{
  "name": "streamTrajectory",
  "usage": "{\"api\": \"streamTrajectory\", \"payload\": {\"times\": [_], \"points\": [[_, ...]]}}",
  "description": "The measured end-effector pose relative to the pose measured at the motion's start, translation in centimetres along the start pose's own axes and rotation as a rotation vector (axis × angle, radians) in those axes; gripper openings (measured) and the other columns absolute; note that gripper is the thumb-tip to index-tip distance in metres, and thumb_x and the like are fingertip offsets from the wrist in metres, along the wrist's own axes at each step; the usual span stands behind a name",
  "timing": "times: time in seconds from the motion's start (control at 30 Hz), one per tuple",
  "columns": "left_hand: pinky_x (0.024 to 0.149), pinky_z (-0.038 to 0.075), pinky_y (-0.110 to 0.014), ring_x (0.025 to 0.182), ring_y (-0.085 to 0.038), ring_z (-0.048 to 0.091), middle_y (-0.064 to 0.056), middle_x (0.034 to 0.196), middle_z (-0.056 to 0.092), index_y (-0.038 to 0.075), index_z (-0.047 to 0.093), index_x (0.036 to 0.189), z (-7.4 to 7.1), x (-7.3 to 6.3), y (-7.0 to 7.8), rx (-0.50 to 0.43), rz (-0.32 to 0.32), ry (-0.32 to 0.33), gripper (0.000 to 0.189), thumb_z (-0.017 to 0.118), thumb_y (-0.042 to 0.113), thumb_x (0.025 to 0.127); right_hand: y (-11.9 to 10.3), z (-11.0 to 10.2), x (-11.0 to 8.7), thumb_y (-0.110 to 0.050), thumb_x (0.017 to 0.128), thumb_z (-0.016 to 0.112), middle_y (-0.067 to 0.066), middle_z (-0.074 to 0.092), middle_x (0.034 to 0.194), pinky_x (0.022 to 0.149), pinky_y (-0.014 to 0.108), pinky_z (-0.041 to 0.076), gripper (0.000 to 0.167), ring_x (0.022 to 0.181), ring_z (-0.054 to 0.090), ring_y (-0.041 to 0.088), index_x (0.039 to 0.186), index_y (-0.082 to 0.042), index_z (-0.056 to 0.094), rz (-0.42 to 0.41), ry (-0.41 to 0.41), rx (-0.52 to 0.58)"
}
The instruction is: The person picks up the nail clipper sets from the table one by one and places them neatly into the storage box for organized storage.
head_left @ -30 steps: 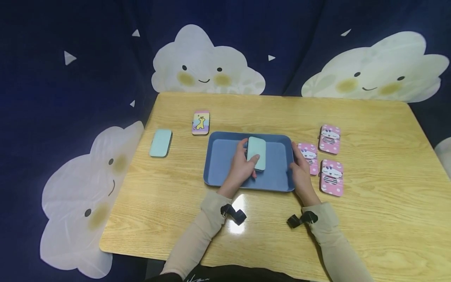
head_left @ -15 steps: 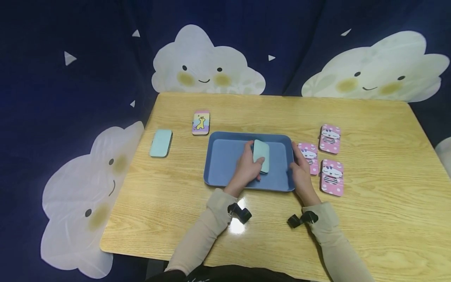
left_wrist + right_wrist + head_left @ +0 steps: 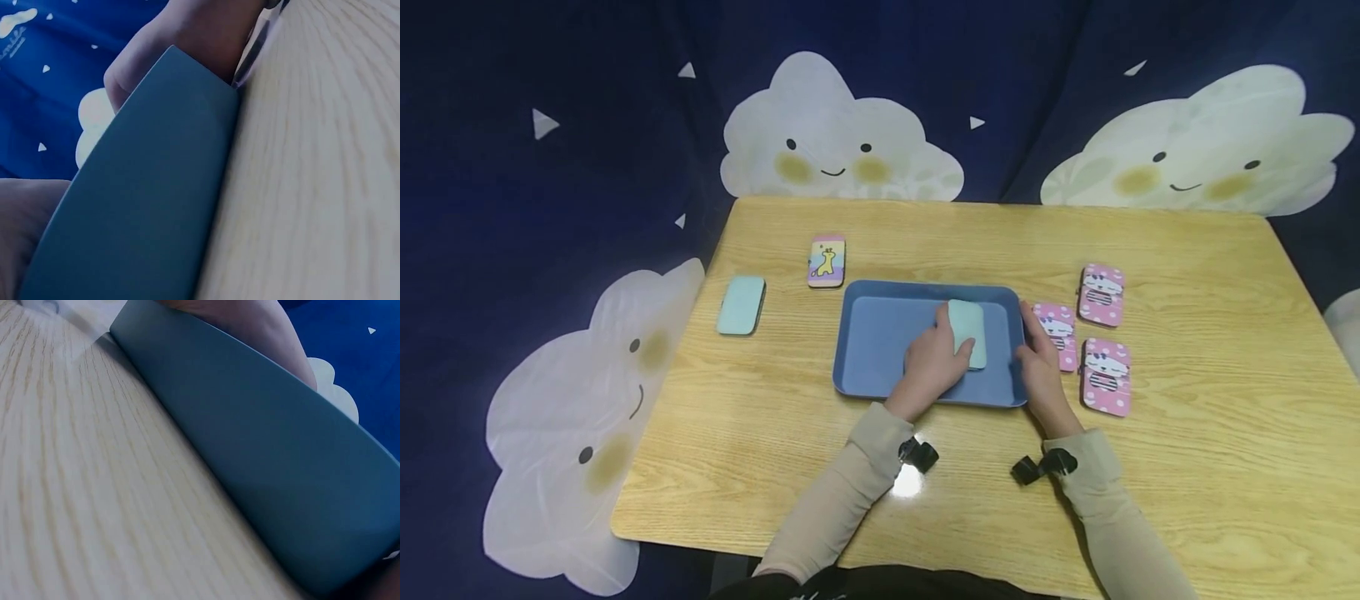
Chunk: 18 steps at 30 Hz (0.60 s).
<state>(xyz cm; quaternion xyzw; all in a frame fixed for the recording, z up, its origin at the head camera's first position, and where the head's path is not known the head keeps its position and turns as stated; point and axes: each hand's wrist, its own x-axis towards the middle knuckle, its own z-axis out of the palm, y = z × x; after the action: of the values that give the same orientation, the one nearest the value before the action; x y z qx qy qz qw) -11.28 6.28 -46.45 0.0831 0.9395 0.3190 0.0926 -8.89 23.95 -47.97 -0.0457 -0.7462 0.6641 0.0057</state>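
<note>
My left hand holds a mint-green tin case in the right half of a blue rectangular tray. Its thumb lies over the tin's lid, and the other fingers are mostly hidden along the tin's left side. At the tray's right end, my right hand grips the wall, thumb at the rim and fingers along the outside. The tray's outer wall fills much of the left wrist view, with the right hand at its far corner. In the right wrist view, the left hand shows behind the wall.
Three pink dog-print tins lie right of the tray: a near one, a far one and one beside the right hand. A giraffe tin and another mint tin lie to the left on the wooden table.
My left hand has moved the mint-green tin to the right and slightly nearer inside the tray. The right hand has stayed on the tray's right end.
</note>
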Motion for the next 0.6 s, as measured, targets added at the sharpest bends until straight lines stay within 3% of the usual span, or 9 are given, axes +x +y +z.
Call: {"api": "streamTrajectory", "payload": {"times": [0.1,0.23,0.43,0.6], "points": [[0.041,0.041,-0.034,0.047,-0.02,0.052,-0.005,0.063,0.058,0.005,0.021,0.155,0.1,0.0,0.0,0.055,0.0,-0.021,0.075,0.052,0.045,0.1,-0.7,0.1,-0.2,0.017,0.085,0.035,0.011,0.016,0.164,0.123,0.039,0.008,0.074,0.15,0.01,0.022,0.156,-0.002,0.023,0.006,-0.002,-0.012],[0.041,0.041,-0.034,0.047,-0.019,0.051,-0.004,0.059,0.056,0.006,0.021,0.156,0.2,0.1,0.2,0.121,-0.005,-0.048,0.076,0.049,0.049,0.1,-0.6,0.1,-0.1,0.017,0.086,0.035,0.011,0.016,0.164,0.123,0.038,0.008,0.074,0.15,0.009,0.022,0.156,-0.002,0.023,0.003,-0.003,-0.017],[0.043,0.041,-0.034,0.05,-0.019,0.052,-0.007,0.067,0.062,0.007,0.025,0.156,0.2,0.1,0.4,0.201,0.002,-0.083,0.075,0.047,0.052,0.1,0.7,0.0,0.2,0.016,0.087,0.035,0.008,0.017,0.164,0.123,0.037,0.008,0.074,0.15,0.01,0.019,0.157,-0.006,0.024,-0.018,0.007,-0.024],[0.045,0.042,-0.032,0.055,-0.019,0.056,-0.008,0.075,0.067,0.008,0.025,0.156,0.5,0.1,0.4,0.233,0.058,-0.108,0.078,0.047,0.056,0.099,0.9,0.1,0.3,0.017,0.086,0.036,0.008,0.018,0.164,0.123,0.037,0.009,0.075,0.15,0.011,0.02,0.156,-0.006,0.025,-0.036,0.007,-0.017]]}}
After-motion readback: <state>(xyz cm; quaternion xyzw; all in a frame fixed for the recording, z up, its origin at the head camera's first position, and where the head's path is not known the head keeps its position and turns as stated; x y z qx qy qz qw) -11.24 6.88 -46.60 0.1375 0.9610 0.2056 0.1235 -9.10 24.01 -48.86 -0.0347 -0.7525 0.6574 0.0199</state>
